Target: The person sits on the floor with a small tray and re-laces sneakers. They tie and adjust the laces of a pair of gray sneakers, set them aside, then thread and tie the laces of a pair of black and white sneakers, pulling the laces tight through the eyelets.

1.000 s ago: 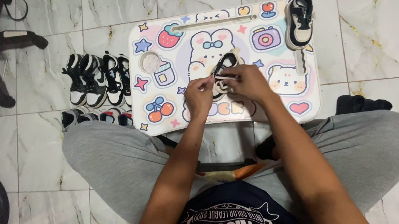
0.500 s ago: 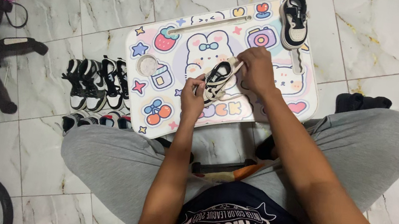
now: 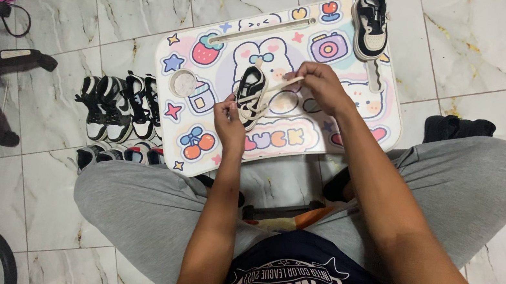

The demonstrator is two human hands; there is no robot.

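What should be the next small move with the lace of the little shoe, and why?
Probably pull both lace ends snug. The left hand and right hand each pinch an end, and lace lies loose across the small black-and-white shoe on the lap table.

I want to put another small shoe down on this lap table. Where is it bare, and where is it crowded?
Bare: the lap table's near edge, and the strip between the round cup hole and the long slot. Crowded: the middle, where both hands pull laces on the small shoe, and the far right corner, with another shoe.
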